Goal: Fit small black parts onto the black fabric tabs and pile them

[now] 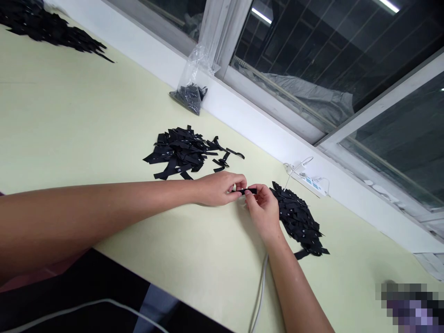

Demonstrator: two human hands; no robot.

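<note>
A short black strip [250, 190] is stretched between my two hands above the pale green table [204, 249]. My left hand [222, 188] pinches its left end between thumb and fingers. At the other end, my right hand [263, 206] grips it with thumb and forefinger. Behind my left hand lies a loose pile of black strips [182, 150], with a few stray pieces [224, 159] at its right side. A denser pile of black strips [300, 219] sits just right of my right hand.
A clear plastic bag [190, 90] with black pieces stands by the wall ledge. More black strips [45, 27] are heaped at the far left. A power strip [312, 185] lies near the ledge, and a pale cable [262, 286] runs beside my right forearm. Windows line the back.
</note>
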